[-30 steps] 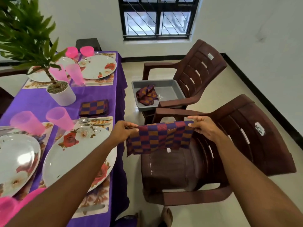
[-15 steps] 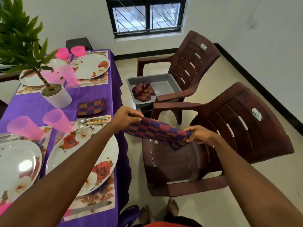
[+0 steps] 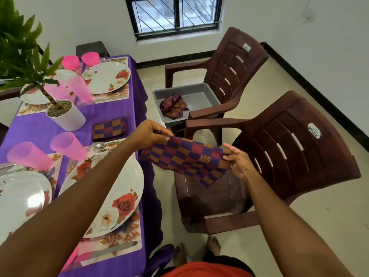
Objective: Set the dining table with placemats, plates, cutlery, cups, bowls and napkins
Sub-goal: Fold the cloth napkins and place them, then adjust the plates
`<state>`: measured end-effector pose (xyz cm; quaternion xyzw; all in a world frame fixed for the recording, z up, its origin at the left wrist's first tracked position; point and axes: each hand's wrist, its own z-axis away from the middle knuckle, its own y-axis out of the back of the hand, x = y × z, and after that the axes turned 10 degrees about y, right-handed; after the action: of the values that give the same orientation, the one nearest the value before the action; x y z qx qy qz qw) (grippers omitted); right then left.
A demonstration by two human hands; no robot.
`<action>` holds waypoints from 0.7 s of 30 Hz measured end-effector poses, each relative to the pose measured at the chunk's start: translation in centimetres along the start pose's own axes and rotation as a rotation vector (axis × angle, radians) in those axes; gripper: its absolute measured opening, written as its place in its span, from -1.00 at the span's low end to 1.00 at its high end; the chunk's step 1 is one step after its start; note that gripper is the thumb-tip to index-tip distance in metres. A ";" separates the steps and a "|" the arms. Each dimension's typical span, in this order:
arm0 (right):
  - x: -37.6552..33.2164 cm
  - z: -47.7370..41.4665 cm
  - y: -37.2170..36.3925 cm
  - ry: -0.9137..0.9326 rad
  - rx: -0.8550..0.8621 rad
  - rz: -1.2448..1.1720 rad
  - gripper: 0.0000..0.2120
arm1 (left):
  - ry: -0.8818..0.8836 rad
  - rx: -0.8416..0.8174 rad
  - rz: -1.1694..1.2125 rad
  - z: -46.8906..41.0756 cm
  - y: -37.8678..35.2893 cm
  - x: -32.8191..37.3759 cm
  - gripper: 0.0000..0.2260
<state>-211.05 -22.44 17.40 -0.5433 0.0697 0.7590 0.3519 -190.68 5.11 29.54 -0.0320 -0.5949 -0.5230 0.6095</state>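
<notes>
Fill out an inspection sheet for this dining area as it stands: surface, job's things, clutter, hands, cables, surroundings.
Surface: purple tablecloth, with floral placemats laid on it.
Job's things: checked napkin held in the air above the near chair; folded napkin on the tablecloth; crumpled napkin in the grey tub; floral plates, pink cups and a spoon set out.
Clutter: potted plant on the tablecloth.
Hands: left hand pinches the checked napkin's left end; right hand pinches its right end.
Cables: nothing seen.
Surroundings: grey tub sits on the far chair; barred window; pale floor.
</notes>
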 end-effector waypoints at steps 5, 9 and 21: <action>-3.1 -0.8 0.4 0.180 -0.065 0.521 -0.60 | 0.052 0.042 0.000 0.1 -0.4 -1.5 -0.90; -5.4 -0.5 0.5 0.333 -0.092 0.797 -0.92 | 0.077 0.127 0.011 -0.1 -1.2 -2.4 -0.88; -4.7 0.0 -1.7 0.458 0.329 0.493 -0.88 | 0.329 0.467 0.624 -0.6 -4.9 -1.9 -0.89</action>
<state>-209.20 -23.29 21.95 -0.6018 0.3965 0.6586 0.2165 -193.12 3.68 25.04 0.0122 -0.5540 -0.1629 0.8164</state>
